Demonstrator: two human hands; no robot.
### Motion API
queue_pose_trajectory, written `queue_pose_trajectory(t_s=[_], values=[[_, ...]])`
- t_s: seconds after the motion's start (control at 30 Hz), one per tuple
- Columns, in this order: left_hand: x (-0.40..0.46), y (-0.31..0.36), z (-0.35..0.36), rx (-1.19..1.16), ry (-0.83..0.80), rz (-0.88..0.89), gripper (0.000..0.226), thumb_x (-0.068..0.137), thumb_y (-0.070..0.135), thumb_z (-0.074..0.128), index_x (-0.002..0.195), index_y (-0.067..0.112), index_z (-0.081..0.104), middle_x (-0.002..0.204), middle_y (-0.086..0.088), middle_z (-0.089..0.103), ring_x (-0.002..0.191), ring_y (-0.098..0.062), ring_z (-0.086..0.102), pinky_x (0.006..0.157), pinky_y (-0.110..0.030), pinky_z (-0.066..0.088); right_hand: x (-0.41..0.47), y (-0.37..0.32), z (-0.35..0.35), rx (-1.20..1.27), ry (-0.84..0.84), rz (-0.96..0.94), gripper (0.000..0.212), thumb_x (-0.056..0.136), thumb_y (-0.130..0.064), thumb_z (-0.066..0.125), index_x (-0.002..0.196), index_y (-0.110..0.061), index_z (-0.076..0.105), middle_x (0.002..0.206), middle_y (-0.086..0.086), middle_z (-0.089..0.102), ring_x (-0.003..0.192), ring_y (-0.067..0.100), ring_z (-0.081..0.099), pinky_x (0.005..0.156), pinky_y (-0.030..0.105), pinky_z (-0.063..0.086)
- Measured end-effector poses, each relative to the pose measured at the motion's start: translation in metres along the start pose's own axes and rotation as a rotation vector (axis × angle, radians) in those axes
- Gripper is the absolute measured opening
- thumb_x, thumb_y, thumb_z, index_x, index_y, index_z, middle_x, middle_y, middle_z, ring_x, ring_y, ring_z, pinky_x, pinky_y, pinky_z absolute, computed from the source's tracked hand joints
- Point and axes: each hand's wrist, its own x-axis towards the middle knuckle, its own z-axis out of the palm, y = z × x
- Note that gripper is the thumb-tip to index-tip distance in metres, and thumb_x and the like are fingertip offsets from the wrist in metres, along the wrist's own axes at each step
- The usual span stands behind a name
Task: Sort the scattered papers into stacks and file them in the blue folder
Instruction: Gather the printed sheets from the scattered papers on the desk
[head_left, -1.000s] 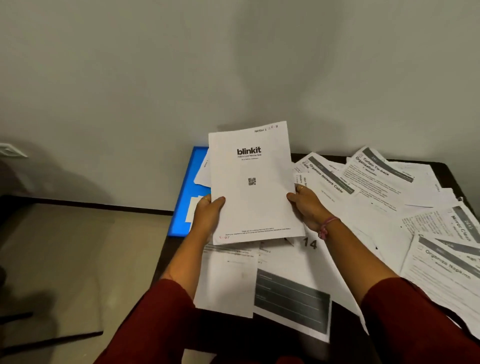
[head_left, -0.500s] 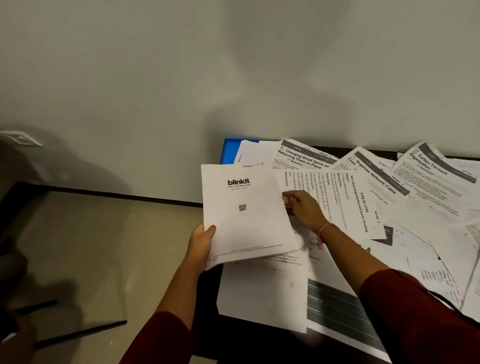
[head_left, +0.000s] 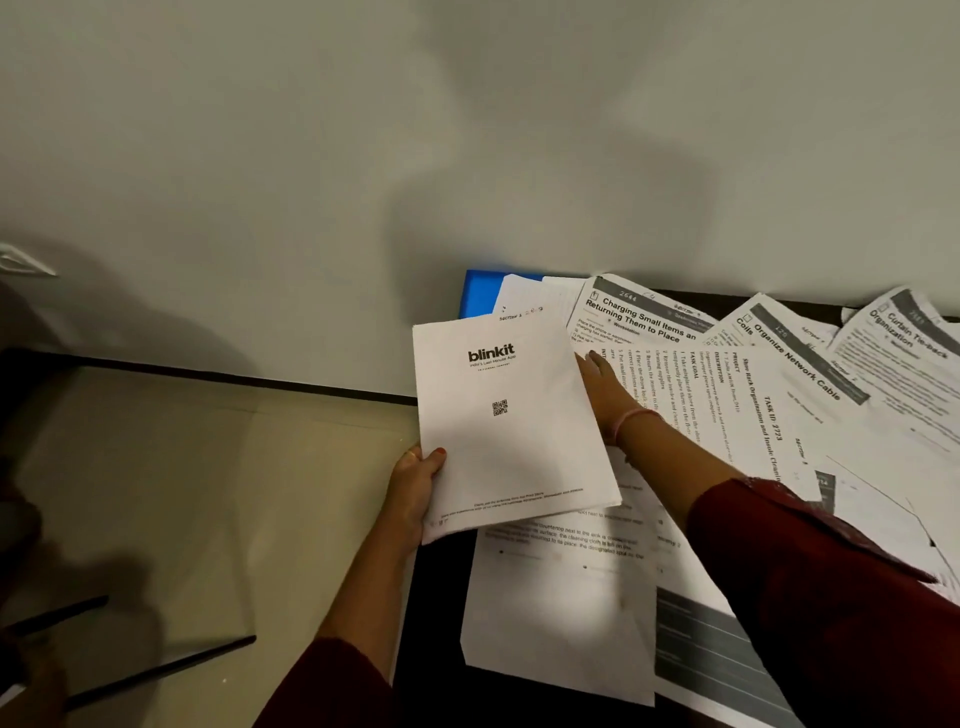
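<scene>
My left hand (head_left: 415, 478) grips the lower left corner of a thin stack of white sheets, the blinkit stack (head_left: 511, 431), holding it above the table's left edge. My right hand (head_left: 605, 384) lies flat with fingers together on a sideways printed sheet (head_left: 727, 410) just right of that stack, partly hidden behind it. The blue folder (head_left: 480, 296) lies at the table's far left corner, mostly covered by papers. Scattered printed papers (head_left: 810, 353) overlap across the table to the right.
The dark table (head_left: 436, 623) stands against a pale wall (head_left: 363, 156). A large sheet (head_left: 561, 608) lies near the front edge. To the left is beige floor (head_left: 182, 493) with dark legs of some furniture (head_left: 156, 670).
My right hand let go of the blinkit stack and reached onto the sheets beside it. My left hand alone now holds the stack, shifted left. The view swung left.
</scene>
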Motion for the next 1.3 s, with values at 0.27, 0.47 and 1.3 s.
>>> queue_pose_trajectory(t_s=[0.27, 0.47, 1.3], values=[[0.003, -0.001, 0.013, 0.0, -0.026, -0.007, 0.011, 0.097, 0.01, 0.049, 0.1, 0.012, 0.059, 0.091, -0.006, 0.068, 0.074, -0.02, 0.063, 0.069, -0.028, 0.052, -0.021, 0.012, 0.01, 0.248, -0.02, 0.136, 0.059, 0.1, -0.022, 0.043, 0.151, -0.012, 0.014, 0.159, 0.009, 0.003, 0.147, 0.027, -0.006, 0.119, 0.037, 0.007], [-0.001, -0.002, 0.025, 0.027, -0.036, 0.004, 0.013, 0.097, 0.009, 0.048, 0.097, 0.015, 0.059, 0.089, -0.004, 0.068, 0.072, -0.019, 0.062, 0.066, -0.027, 0.051, -0.058, 0.02, 0.011, 0.139, -0.025, 0.041, 0.06, 0.101, -0.028, 0.04, 0.151, -0.016, 0.01, 0.159, 0.002, 0.004, 0.146, 0.026, -0.007, 0.119, 0.037, -0.001], [0.021, 0.047, 0.037, 0.307, -0.051, 0.063, 0.027, 0.101, 0.018, 0.043, 0.124, 0.009, 0.053, 0.109, -0.01, 0.062, 0.094, -0.027, 0.058, 0.081, -0.036, 0.049, -0.087, 0.073, 0.042, -0.292, 0.279, -0.097, 0.059, 0.087, -0.055, 0.032, 0.118, -0.014, 0.062, 0.118, 0.004, 0.063, 0.111, 0.026, 0.059, 0.1, 0.04, 0.016]])
